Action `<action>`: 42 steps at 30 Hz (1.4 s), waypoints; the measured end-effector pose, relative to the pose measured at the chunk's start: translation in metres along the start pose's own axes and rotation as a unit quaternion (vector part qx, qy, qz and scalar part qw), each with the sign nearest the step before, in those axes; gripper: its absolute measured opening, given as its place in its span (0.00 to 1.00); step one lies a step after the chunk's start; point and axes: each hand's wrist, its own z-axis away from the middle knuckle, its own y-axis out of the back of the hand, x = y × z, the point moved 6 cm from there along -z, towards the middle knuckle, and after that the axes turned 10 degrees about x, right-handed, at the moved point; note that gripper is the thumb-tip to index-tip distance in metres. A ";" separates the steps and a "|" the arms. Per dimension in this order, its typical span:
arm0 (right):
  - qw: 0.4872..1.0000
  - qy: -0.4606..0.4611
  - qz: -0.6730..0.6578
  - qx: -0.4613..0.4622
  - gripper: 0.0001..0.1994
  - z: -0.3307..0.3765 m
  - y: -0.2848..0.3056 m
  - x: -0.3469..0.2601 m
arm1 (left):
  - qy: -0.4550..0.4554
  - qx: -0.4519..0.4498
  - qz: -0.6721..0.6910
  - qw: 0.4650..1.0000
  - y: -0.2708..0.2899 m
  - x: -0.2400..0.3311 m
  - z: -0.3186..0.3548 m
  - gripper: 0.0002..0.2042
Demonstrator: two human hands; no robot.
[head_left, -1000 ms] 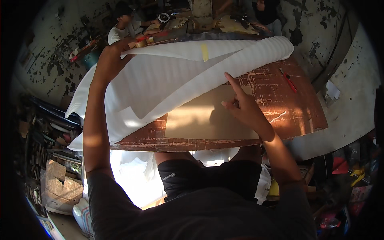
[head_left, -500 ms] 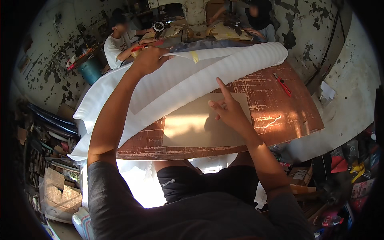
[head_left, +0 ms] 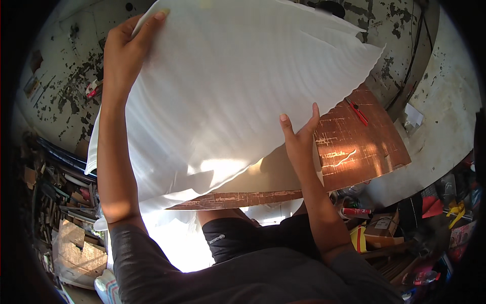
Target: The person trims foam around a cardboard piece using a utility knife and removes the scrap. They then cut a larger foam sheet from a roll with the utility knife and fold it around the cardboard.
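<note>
A large white foam sheet (head_left: 217, 91) is raised and spread over most of the worktable, its wavy surface facing me. Its upper left edge is pinched between the thumb and fingers of my left hand (head_left: 129, 43). My right hand (head_left: 302, 142) is at the sheet's lower right edge with thumb and forefinger spread, gripping nothing; whether it touches the sheet is hard to tell. Beneath the sheet, part of a tan flat board (head_left: 278, 169) shows on the scratched reddish-brown tabletop (head_left: 377, 137). Red-handled cutters (head_left: 359, 114) rest at the table's right side.
Cardboard boxes and scraps (head_left: 81, 245) pile up at the left. On the right lie a small open carton (head_left: 382, 225), a red can (head_left: 356, 211) and other clutter. A dark head covering (head_left: 331, 7) of another person shows behind the sheet. Peeling walls stand around.
My left hand has moved up and left, lifting the foam sheet, which was folded over and now spreads open. The co-workers are mostly hidden behind it. My right hand has shifted slightly right and down.
</note>
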 end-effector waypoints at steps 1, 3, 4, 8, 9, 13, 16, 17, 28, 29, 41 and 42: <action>0.996 0.065 -0.055 0.023 0.48 0.000 0.004 -0.008 | 0.012 0.029 0.007 0.999 0.011 -0.001 -0.006 0.26; 0.986 0.074 -0.139 0.047 0.40 -0.004 0.016 -0.012 | 0.046 0.042 0.036 0.997 0.038 -0.009 -0.023 0.24; 0.978 0.137 -0.145 0.053 0.34 -0.009 0.026 -0.023 | 0.044 0.061 0.029 0.997 0.053 -0.013 -0.031 0.24; 0.963 0.096 -0.252 0.019 0.24 -0.040 0.077 -0.049 | 0.073 0.094 0.043 0.992 0.106 -0.044 -0.056 0.21; 0.958 0.076 -0.277 -0.004 0.22 -0.049 0.090 -0.056 | 0.078 0.081 0.054 0.992 0.116 -0.051 -0.058 0.22; 0.932 0.111 -0.342 -0.035 0.19 -0.071 0.134 -0.089 | 0.110 0.067 0.078 0.989 0.140 -0.079 -0.041 0.24; 0.941 0.115 -0.317 0.021 0.20 -0.094 0.156 -0.105 | 0.141 0.048 0.126 0.981 0.152 -0.080 -0.029 0.25; 0.944 0.128 -0.303 0.025 0.20 -0.098 0.161 -0.112 | 0.155 0.046 0.142 0.976 0.156 -0.077 -0.025 0.26; 0.887 0.205 -0.385 -0.152 0.43 -0.133 0.179 -0.186 | 0.002 0.172 0.145 0.974 0.218 0.004 0.011 0.34; 0.848 0.188 -0.441 -0.225 0.43 -0.126 0.181 -0.190 | -0.009 0.173 0.122 0.977 0.224 0.007 0.014 0.34; 0.913 0.374 -0.140 -0.077 0.53 -0.123 0.163 -0.236 | -0.056 0.109 -0.245 0.962 0.232 0.004 0.030 0.33; 0.915 0.366 -0.140 -0.101 0.51 -0.139 0.150 -0.244 | -0.047 0.154 -0.281 0.946 0.233 0.004 0.028 0.32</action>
